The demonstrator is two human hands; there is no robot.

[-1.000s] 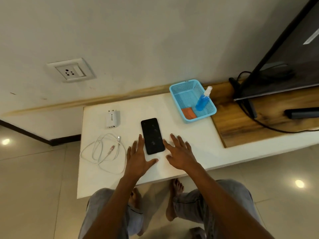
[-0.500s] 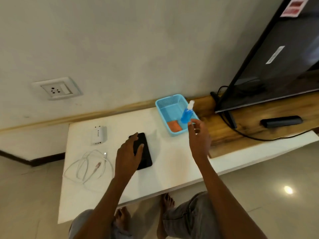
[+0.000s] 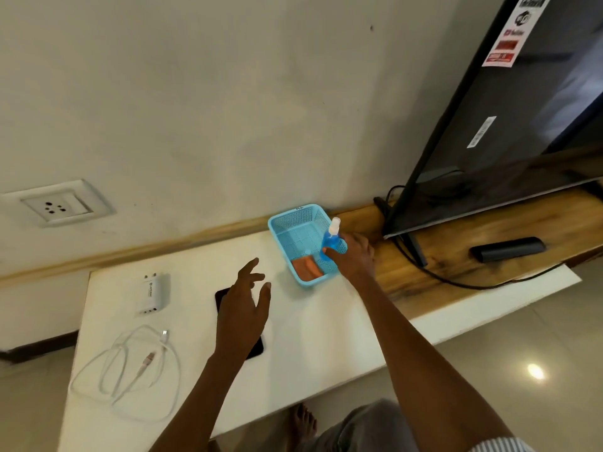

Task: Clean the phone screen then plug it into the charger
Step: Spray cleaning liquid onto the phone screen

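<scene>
pale wall plaster fills the background, with a white wall socket [image 3: 58, 205] at far left above a white tabletop [image 3: 323, 324]. on the tabletop's left end lies a loose coil of white charging cable [image 3: 130, 370], and beyond it a white charger brick [image 3: 151, 293] with small dark print too small to read. the black phone [image 3: 223, 293] lies flat near the middle, mostly hidden under the left hand [image 3: 243, 309], which hangs above it with its fingers spread wide, holding nothing. just to the right a light blue mesh basket [image 3: 295, 220] stands on the tabletop with an orange cloth [image 3: 305, 267] in its near end. the right hand [image 3: 354, 256] reaches over the basket's right wall, its fingers closed around a blue spray bottle [image 3: 330, 241] with a white nozzle. further right, on a wooden shelf [image 3: 489, 230], stand a black television [image 3: 522, 125] and a dark remote [image 3: 507, 248]. the television's stickers show red logos, but the writing is unreadable.
</scene>
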